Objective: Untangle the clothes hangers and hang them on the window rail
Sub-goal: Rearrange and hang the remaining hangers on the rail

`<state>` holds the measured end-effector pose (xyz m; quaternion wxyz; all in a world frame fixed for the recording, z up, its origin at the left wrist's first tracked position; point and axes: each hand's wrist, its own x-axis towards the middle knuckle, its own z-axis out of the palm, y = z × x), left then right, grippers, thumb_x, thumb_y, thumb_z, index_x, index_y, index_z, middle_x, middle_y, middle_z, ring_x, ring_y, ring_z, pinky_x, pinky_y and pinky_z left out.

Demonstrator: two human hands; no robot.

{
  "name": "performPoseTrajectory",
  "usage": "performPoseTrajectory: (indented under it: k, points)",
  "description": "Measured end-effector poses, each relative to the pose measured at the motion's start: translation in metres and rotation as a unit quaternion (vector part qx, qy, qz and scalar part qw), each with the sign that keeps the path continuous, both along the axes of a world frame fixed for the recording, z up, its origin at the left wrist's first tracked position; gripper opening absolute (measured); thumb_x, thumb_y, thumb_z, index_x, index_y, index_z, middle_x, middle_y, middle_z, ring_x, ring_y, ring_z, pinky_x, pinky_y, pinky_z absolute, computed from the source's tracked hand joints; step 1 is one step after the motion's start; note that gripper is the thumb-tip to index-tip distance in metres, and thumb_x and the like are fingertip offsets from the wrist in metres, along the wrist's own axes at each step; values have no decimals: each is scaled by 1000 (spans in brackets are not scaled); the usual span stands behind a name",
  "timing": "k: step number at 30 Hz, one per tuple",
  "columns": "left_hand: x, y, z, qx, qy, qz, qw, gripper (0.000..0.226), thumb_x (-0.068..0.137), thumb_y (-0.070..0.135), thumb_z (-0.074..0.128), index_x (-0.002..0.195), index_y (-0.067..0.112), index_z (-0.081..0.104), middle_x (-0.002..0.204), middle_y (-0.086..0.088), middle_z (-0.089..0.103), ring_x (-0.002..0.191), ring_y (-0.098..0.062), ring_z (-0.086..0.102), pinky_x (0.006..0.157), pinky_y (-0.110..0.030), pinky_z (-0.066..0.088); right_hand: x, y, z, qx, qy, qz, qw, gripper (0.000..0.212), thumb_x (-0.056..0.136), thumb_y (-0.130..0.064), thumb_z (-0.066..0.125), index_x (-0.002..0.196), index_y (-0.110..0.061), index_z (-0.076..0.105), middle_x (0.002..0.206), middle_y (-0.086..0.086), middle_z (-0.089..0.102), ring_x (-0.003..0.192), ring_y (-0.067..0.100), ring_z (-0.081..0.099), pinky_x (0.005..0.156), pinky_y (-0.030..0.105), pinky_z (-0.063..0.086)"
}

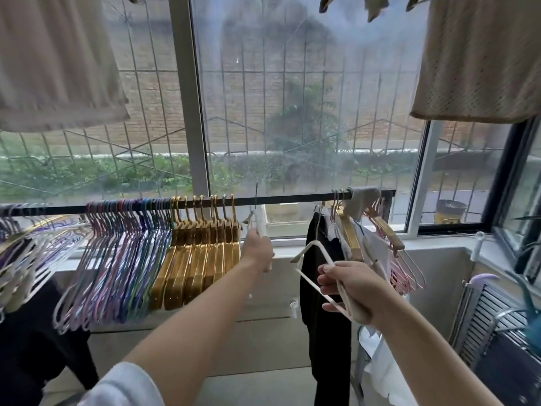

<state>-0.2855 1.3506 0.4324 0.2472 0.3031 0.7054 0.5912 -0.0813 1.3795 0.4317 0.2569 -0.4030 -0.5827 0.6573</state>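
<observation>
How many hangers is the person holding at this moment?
2. A white hanger in the left hand, raised near the black window rail; a cream wire hanger in the right hand. Others may be hidden.

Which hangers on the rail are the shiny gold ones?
The chunky gold hangers in the middle of the rail; the thin ones left of them are pink, purple and blue.

The window rail point(292, 200) is black. On it hang a row of gold hangers point(199, 253) and, to their left, thin hangers point(117, 259) in pink, purple, blue and white. The hanger point(314, 269) in the right hand point(355, 291) is cream-white; the garment point(322, 273) behind it is black, and the cloth point(480, 60) hanging at upper right is beige with a fine perforated pattern.
</observation>
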Motion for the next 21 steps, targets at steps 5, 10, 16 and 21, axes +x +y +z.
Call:
performPoseTrajectory:
  k: [5,10,16,21]
  points:
    - [-22,15,-4,-4,-72,20,997,34,106,3,33,139,7,39,127,-21,54,81,-22,61,80,-44,57,-11,8,-1,4,-2,6,1000,17,102,-16,56,108,-2,65,94,11,63,83,23,60,78,48,55]
    - [-33,13,-18,-21,-94,17,995,59,103,-1,34,159,18,26,126,-17,52,84,-22,55,88,-47,60,-18,10,-3,10,-12,11,1000,21,102,-16,56,112,0,64,97,12,63,84,23,60,79,49,57]
    - [-42,12,-16,-78,-86,4,993,39,102,3,40,140,-4,50,81,-8,58,69,-22,59,76,-43,55,-28,11,0,30,-23,23,999,20,102,-16,56,112,-1,65,96,11,63,85,22,61,85,52,56]
    - [-43,-1,-23,-116,-55,-18,992,40,100,-8,37,138,4,45,92,-7,48,71,-19,47,77,-38,54,-41,20,-13,51,-44,30,997,20,102,-17,56,109,-1,65,92,9,64,80,19,61,80,49,57]
